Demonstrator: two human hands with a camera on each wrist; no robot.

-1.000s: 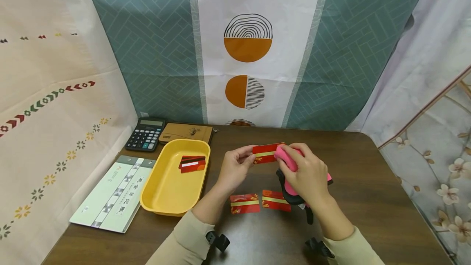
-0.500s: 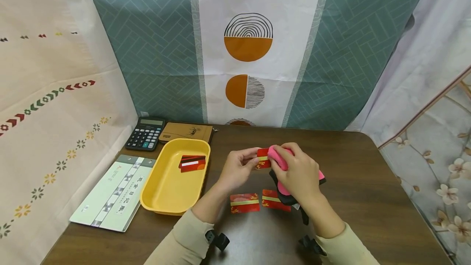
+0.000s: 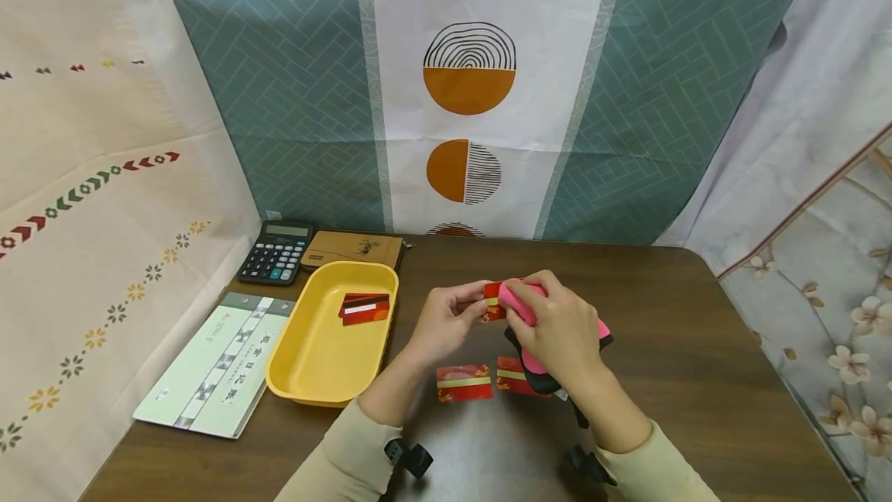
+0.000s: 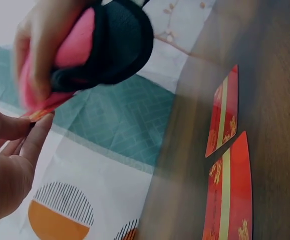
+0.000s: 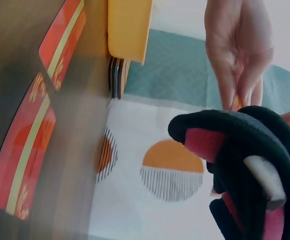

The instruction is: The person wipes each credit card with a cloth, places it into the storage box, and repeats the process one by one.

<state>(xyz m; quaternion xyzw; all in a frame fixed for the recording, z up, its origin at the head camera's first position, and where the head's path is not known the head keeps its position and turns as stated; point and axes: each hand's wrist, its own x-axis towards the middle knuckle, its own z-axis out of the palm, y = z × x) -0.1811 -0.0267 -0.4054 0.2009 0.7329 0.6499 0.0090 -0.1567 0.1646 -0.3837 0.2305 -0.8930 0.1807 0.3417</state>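
Observation:
My left hand [image 3: 446, 320] pinches the left end of a red card with a pale yellow stripe [image 3: 492, 301], held above the table. My right hand [image 3: 557, 324] grips a soft pink cloth with black trim [image 3: 517, 302] against the card, hiding its right part. The cloth's loose black-edged end hangs below that hand, and a white tag [image 5: 266, 177] shows on it in the right wrist view. Two similar red cards lie side by side on the table under the hands, the left card [image 3: 464, 383] and the right card [image 3: 519, 376], partly covered by the cloth.
A yellow tray [image 3: 324, 362] stands left of the hands with red bank cards [image 3: 365, 309] inside. Beyond it are a calculator [image 3: 276, 254] and a brown notebook [image 3: 351, 249]. A pale green account book [image 3: 216, 366] lies at the far left. Patterned curtain cloth [image 3: 300, 99] hangs behind the table.
My right hand has slid the pink cloth leftward along the held card, covering more of it. My left hand keeps its pinch with little movement. The cards on the table stay put.

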